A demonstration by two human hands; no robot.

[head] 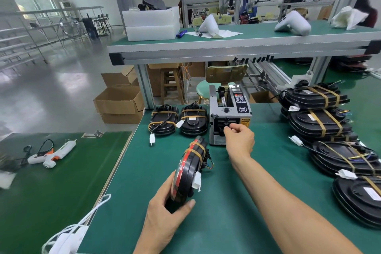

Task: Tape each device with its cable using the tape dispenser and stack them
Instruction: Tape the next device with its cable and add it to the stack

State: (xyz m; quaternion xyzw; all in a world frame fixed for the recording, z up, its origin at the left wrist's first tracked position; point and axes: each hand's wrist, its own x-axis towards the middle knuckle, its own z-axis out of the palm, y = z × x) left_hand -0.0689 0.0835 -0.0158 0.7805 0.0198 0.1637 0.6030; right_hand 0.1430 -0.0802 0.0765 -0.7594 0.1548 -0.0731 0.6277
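Mid-taping: left hand point(165, 210) gripping banded black device point(190, 168) on edge — right hand point(240, 137) pinching at tape dispenser point(228, 115) mouth, strip unseen. Next — pull, wrap.

Black oval device point(190, 173), red-trimmed, stood on edge, two tan tape bands across its upper end, white cable plug point(196, 182) hanging at its side; gripped at its lower end between left-hand fingers and thumb.

Grey tape dispenser point(228, 115), upright on the green mat point(226, 202), front slot touching the right-hand fingertips.

Two taped devices point(178, 119) lying flat, beyond the left-hand fingers, left of the dispenser.

Stacks of taped devices point(329, 130), well right of the right-hand fingers.
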